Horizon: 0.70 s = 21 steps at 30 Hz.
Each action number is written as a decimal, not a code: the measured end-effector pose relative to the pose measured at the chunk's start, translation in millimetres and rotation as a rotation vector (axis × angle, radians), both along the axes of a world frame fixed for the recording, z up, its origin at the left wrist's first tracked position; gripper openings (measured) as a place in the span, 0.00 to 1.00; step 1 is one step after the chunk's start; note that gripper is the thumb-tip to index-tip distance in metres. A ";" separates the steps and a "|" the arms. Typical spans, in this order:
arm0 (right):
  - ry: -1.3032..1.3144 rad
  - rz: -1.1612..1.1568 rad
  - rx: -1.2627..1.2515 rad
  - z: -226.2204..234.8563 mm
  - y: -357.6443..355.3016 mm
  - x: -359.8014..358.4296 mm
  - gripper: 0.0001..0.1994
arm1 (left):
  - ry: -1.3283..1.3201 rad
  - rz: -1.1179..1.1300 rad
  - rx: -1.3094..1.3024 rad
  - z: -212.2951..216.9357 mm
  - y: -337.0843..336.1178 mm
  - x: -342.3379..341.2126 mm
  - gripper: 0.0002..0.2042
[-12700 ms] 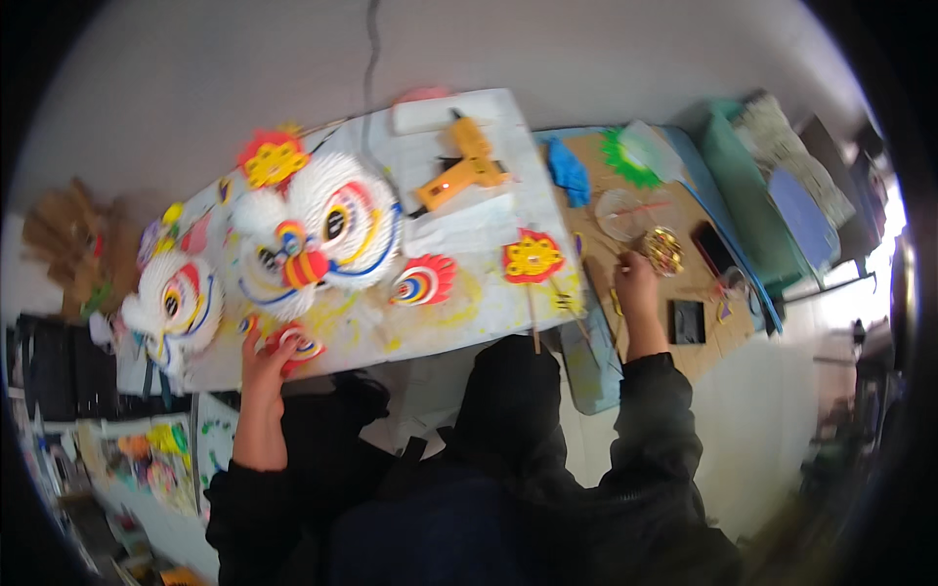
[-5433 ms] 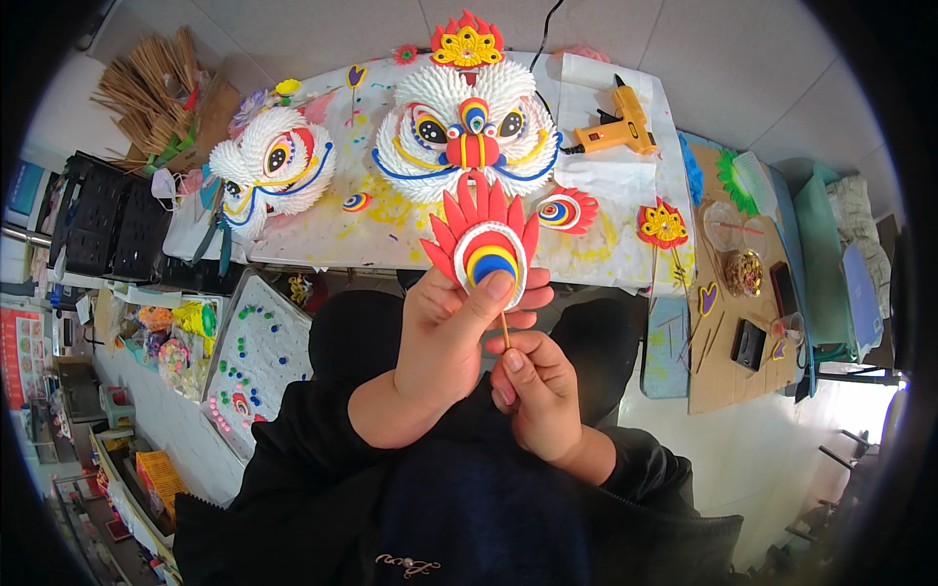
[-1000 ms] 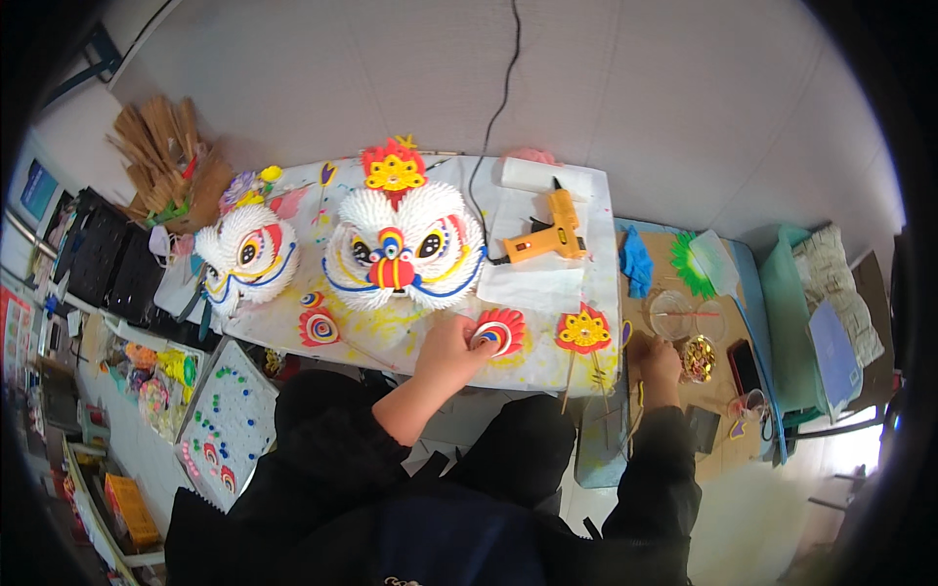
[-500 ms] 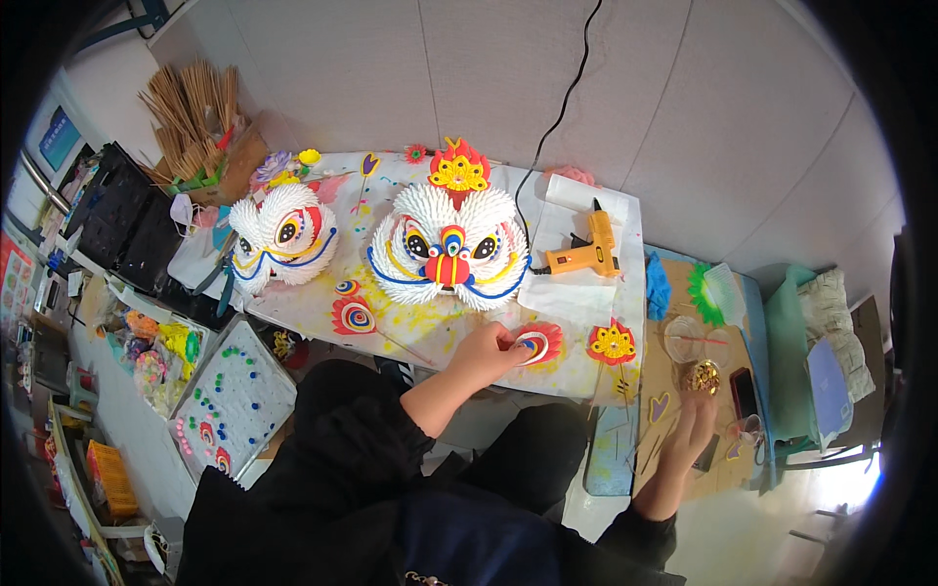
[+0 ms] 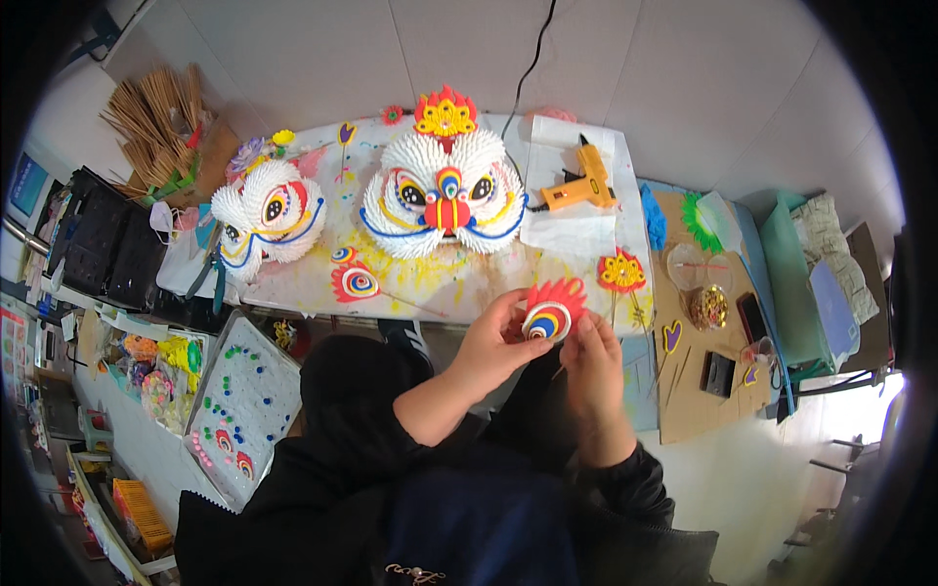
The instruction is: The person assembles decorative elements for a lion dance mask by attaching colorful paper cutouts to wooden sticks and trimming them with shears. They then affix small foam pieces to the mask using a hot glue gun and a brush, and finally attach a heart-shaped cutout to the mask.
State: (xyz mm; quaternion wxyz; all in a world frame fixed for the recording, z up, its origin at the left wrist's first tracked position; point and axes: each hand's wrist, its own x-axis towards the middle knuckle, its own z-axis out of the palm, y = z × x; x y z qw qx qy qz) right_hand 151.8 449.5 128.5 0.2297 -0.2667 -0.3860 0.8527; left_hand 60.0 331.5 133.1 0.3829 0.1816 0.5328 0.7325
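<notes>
My left hand (image 5: 486, 350) holds a flame-edged red ornament (image 5: 560, 295) with blue, yellow and white rings, just off the table's front edge. My right hand (image 5: 598, 376) is at the ornament's right side, fingers pinched together against its edge. Whatever small thing is between those fingers is hidden. Beyond my hands, a white lion head (image 5: 445, 190) with a red nose and a yellow-and-red crest rests on the table (image 5: 430, 293). A smaller white lion head (image 5: 266, 223) sits to its left. Another ringed red ornament (image 5: 358, 281) lies in front of them.
A yellow glue gun (image 5: 584, 182) lies on white paper, its black cord running up the wall. On the cardboard at right are a bowl of gold pieces (image 5: 707, 308), a black phone (image 5: 751, 319) and thin sticks. A tray of small coloured balls (image 5: 244, 391) is at left.
My right hand has come from the bowl of gold pieces to the ornament. My left hand has lifted the ornament off the tabletop and drawn it nearer. The view has shifted slightly.
</notes>
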 end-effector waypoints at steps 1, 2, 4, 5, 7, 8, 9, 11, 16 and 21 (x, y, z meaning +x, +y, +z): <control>0.019 0.053 -0.009 3.6 1.8 -0.9 0.09 | -0.050 -0.042 -0.020 3.8 -4.6 -0.3 0.27; -0.007 0.108 0.000 7.2 3.7 -1.7 0.08 | -0.101 -0.083 -0.043 7.4 -8.9 -0.6 0.26; -0.016 0.212 0.026 14.3 7.2 -5.3 0.08 | -0.139 -0.174 -0.100 14.4 -17.9 -1.8 0.21; -0.026 0.251 0.043 17.4 8.2 -7.9 0.08 | -0.145 -0.192 -0.100 17.5 -21.6 -0.8 0.20; -0.048 0.259 0.082 22.7 7.2 -12.5 0.09 | -0.141 -0.192 -0.104 21.8 -25.3 1.2 0.18; -0.017 0.267 0.098 24.9 5.7 -14.4 0.09 | -0.140 -0.169 -0.139 23.3 -27.1 2.8 0.17; -0.044 0.249 0.101 26.7 3.3 -15.8 0.09 | -0.122 -0.133 -0.119 24.2 -28.1 4.4 0.17; -0.006 0.245 0.115 29.7 -2.5 -16.4 0.09 | -0.120 -0.099 -0.060 24.7 -30.8 7.0 0.16; 0.048 0.230 0.102 31.9 -16.5 -13.9 0.09 | -0.121 -0.046 0.027 20.4 -38.4 13.9 0.14; 0.078 0.175 0.181 33.4 -22.3 -0.7 0.14 | -0.122 -0.028 -0.006 23.6 -45.8 16.4 0.12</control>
